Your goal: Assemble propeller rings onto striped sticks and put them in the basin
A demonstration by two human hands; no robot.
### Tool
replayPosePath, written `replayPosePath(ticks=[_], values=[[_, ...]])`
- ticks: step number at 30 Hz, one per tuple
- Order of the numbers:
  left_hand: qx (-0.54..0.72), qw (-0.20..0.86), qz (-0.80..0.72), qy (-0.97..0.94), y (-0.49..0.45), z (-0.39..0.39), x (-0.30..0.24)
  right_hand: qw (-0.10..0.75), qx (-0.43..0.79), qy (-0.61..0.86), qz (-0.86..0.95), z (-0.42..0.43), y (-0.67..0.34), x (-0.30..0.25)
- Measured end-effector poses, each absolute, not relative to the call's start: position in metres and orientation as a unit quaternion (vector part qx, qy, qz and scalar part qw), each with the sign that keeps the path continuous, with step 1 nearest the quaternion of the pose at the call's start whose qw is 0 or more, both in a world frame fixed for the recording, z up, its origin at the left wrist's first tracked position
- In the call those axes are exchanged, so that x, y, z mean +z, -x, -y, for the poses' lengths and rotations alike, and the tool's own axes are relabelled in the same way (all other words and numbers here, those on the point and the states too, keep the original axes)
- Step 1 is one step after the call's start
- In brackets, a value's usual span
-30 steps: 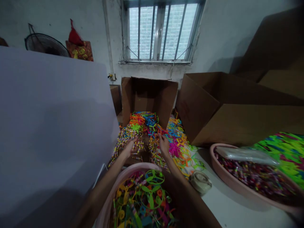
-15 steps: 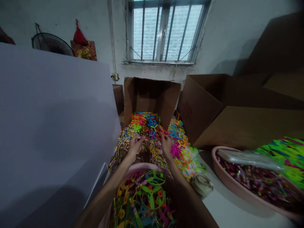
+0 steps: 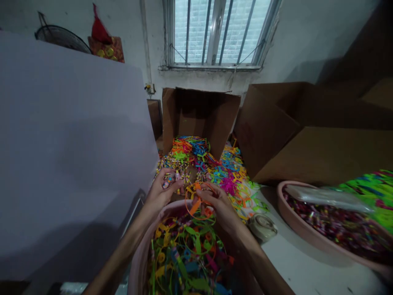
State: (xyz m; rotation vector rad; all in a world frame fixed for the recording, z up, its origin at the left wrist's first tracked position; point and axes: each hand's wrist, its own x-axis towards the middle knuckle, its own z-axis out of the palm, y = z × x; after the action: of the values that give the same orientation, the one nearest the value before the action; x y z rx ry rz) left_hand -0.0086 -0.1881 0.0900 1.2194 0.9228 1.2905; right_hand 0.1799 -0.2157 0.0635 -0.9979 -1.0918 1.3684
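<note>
Toward the left of the frame, beside the pale panel point(image 3: 70, 123), the left hand point(image 3: 160, 191) is half curled at the edge of the spread of small striped pieces point(image 3: 167, 162); its fingers may be round a few of them, but I cannot tell. That spread looks thick, so much of this supply seems unused. At centre, the cardboard box point(image 3: 170, 119) lies with its mouth toward the viewer, a good heap of thin coloured sticks point(image 3: 192, 144) in it. Below, the pink tub point(image 3: 135, 256) holds a deep jumble of ringed and bladed pieces — a fair amount looks done, if that is where handled ones go. Just right of centre, over the tub's far rim, the right hand point(image 3: 219, 201) pinches an orange ring point(image 3: 194, 209) in narrowed fingers; this one is not yet put down. Further right, many loose bright pieces point(image 3: 229, 185) lie about — so the work looks partway, with plenty left.
</note>
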Motion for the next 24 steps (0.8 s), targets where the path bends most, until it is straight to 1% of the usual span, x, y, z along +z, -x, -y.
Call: replayPosePath(ticks=[2,7,12,17,21,24], values=[[0.511,0.518,-0.382,-0.570,0.017,0.203,0.093,0.506,0.579,0.424,0.478,0.229,-0.185,0.068],[0.372,0.492,-0.348,-0.706,0.030,0.229,0.090,0.386,0.592,0.394,0.588,0.251,-0.195,0.083],[0.310,0.494,-0.313,-0.750,0.035,0.240,0.089,0.359,0.636,0.349,0.588,0.261,-0.198,0.089],[0.344,0.485,-0.368,-0.715,0.037,0.246,0.096,0.360,0.598,0.372,0.612,0.266,-0.198,0.092],[0.310,0.489,-0.351,-0.736,0.037,0.252,0.101,0.337,0.603,0.377,0.618,0.269,-0.196,0.093],[0.315,0.485,-0.365,-0.730,0.038,0.255,0.101,0.327,0.589,0.379,0.635,0.271,-0.197,0.093]])
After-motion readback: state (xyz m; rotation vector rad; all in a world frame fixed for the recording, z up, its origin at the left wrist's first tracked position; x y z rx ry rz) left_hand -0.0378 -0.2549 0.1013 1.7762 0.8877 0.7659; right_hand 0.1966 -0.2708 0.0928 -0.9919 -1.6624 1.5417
